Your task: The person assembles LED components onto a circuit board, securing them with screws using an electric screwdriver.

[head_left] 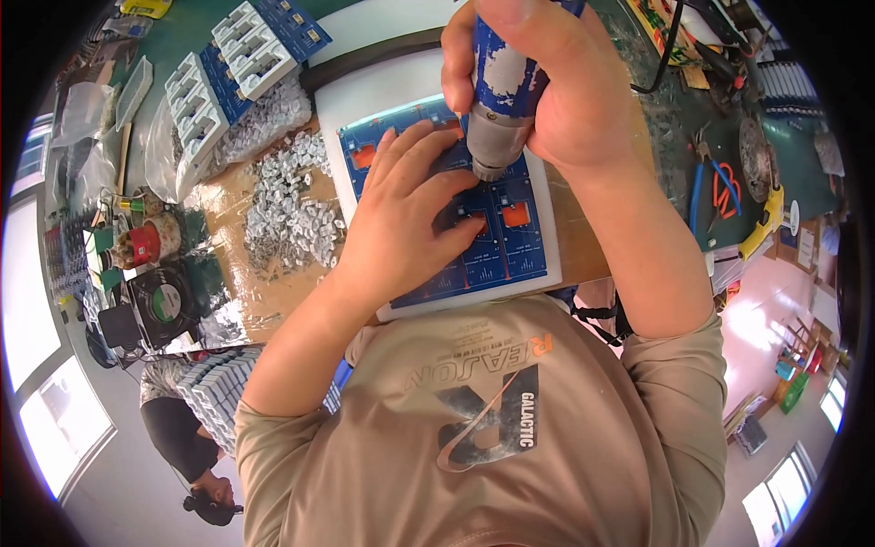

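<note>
Screwdriving is mid-course: my right hand (556, 87) wraps its fingers around the blue electric screwdriver (503, 91), tip down on the blue circuit board (497, 242) near the tabletop's front edge. My left hand (406, 214) presses it, fingers spread. Loose metal parts (287, 205) wait alongside.

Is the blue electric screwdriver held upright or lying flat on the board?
Upright: the right hand grips the screwdriver nose-down onto the blue circuit board, which the left hand steadies.
</note>
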### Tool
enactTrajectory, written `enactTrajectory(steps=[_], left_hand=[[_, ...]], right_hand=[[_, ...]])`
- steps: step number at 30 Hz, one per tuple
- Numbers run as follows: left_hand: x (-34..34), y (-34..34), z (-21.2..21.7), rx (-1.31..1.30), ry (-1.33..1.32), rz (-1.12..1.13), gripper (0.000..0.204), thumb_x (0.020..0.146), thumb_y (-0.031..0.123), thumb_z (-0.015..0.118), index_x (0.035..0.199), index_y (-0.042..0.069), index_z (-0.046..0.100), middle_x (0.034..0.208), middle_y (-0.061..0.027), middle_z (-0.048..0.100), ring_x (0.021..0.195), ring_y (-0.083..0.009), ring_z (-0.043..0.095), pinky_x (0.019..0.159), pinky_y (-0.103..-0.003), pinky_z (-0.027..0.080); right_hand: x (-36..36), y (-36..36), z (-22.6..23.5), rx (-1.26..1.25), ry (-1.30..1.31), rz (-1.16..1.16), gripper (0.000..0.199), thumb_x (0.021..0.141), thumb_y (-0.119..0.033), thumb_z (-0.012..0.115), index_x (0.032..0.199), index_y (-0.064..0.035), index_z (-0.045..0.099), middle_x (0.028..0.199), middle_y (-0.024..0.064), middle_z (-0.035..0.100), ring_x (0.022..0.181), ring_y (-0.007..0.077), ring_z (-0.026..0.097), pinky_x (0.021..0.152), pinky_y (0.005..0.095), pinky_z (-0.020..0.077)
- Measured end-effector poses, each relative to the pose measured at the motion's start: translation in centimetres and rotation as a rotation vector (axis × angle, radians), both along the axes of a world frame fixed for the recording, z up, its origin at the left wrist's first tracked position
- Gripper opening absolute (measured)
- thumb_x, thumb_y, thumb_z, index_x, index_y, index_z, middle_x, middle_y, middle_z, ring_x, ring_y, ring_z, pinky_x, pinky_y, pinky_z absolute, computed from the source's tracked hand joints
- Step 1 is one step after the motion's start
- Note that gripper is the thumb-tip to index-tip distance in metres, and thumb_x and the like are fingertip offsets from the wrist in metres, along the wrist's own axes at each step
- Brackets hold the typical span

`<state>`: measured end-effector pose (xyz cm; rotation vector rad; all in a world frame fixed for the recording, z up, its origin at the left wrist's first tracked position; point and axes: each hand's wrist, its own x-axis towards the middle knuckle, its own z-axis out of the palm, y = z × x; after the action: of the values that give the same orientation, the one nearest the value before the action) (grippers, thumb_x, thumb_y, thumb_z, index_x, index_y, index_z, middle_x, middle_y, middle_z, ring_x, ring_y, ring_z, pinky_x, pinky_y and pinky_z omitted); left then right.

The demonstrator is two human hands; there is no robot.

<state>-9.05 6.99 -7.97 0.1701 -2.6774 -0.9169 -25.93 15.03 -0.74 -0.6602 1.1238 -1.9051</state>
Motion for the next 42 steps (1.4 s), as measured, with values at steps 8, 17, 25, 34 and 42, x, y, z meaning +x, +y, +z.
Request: enactTrajectory(steps=[8,17,25,34,42], left_hand=[[0.2,0.2,-0.1,-0.054,0.032,0.011,0.034,0.068,0.021,0.081,0.099,0.008,0.074,0.134,-0.0126,0.056,0.133,-0.035,0.045,0.113,-0.058,0.033],[0.6,0.6,-0.2,-0.143,0.072,0.002,0.032,0.068,0.02,0.081,0.097,0.008,0.074,0.13,-0.0128,0.059,0.13,-0.0348,0.05,0.11,-0.057,0.037],[0.5,0.5,0.1,-0.147,0.029,-0.063,0.03,0.071,0.018,0.08,0.1,0.009,0.076,0.129,-0.0114,0.06,0.129,-0.0339,0.05,0.111,-0.056,0.037],[0.5,0.9,-0.1,-0.084,0.017,-0.014,0.029,0.074,0.014,0.077,0.102,0.009,0.075,0.129,-0.0128,0.06,0.13,-0.0347,0.05,0.112,-0.057,0.035],[0.6,1.3,0.1,-0.13,0.001,-0.012,0.033,0.073,0.011,0.081,0.105,0.009,0.074,0.13,-0.012,0.061,0.13,-0.035,0.052,0.112,-0.054,0.036]], right_hand=[[-0.1,-0.1,0.1,-0.071,0.03,0.011,0.038,0.092,-0.024,0.067,0.117,0.0025,0.056,0.075,0.0103,0.062,0.063,0.0177,0.06,0.059,0.0309,0.0485],[-0.1,0.6,1.0,-0.01,0.035,-0.034,0.038,0.092,-0.024,0.066,0.116,0.0025,0.056,0.073,0.0109,0.062,0.061,0.0185,0.06,0.058,0.0309,0.048],[-0.1,1.2,0.9,0.006,0.033,-0.04,0.043,0.09,-0.03,0.066,0.117,0.0019,0.054,0.073,0.0125,0.062,0.061,0.0199,0.061,0.059,0.0312,0.0476],[-0.2,2.5,-0.1,-0.062,0.065,-0.126,0.057,0.089,-0.039,0.069,0.122,0.0033,0.05,0.078,0.0145,0.064,0.065,0.0227,0.063,0.063,0.0334,0.0525],[0.5,4.7,-3.0,-0.277,-0.073,-0.246,0.066,0.086,-0.048,0.074,0.125,0.0,0.051,0.084,0.016,0.065,0.07,0.0292,0.067,0.067,0.0389,0.0564]])
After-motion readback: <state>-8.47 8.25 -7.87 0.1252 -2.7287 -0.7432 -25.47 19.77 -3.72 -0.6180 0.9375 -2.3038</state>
